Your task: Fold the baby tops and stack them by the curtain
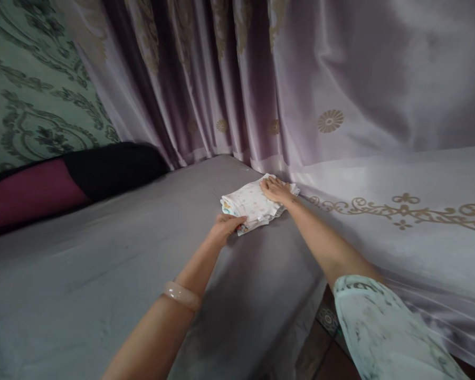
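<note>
A small stack of folded clothes (247, 203), white with a faint print and some coloured patches at the edge, lies on the grey bed sheet (142, 264) near the curtain. My left hand (227, 226) pinches the stack's near left edge between thumb and fingers. On top, toward the far right end, my right hand (275, 190) rests palm down with its fingers laid on the cloth. The layers' lower edges show along the near side; what is under my right palm is hidden.
A purple curtain (328, 68) with gold patterns hangs along the far and right sides, touching the bed. A black and maroon padded piece (114, 169) lies along the left against green patterned wallpaper (39, 84). Floor tiles (332, 353) show beyond the bed's right edge.
</note>
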Available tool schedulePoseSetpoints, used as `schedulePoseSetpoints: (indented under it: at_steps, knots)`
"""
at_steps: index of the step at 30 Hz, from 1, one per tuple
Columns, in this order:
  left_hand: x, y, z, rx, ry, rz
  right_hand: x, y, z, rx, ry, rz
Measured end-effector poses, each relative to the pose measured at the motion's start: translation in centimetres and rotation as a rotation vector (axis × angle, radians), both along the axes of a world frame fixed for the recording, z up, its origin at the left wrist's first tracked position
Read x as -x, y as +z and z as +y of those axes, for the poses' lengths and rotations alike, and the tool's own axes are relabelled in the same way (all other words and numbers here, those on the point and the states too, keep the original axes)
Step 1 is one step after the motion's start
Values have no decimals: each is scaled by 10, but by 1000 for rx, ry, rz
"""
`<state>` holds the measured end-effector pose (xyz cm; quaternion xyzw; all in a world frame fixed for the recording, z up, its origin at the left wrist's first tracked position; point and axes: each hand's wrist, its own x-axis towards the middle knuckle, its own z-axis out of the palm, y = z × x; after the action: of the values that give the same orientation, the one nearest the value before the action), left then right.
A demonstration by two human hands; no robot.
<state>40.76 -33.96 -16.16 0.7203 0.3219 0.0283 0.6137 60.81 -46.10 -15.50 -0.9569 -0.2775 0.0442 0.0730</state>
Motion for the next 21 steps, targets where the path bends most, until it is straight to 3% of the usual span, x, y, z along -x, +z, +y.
schedulePoseSetpoints:
  at_steps: [6,10,13,16,19,21]
  knots:
    - [8,-3,-3,35,-73,-82,-2,-3,-2,1,-3,-37]
    - [30,-3,7,-5,-161,-137,1,5,-2,5,-7,-15]
    - [60,-3,27,-127,-167,-109,14,13,6,2,-17,-112]
    - [94,-6,55,-253,-169,-99,39,17,21,-20,96,-185]
    - [130,-12,87,-386,-151,-72,63,10,32,-19,233,-148]
    - [155,-17,107,-469,-124,-17,73,1,34,-1,242,-146]
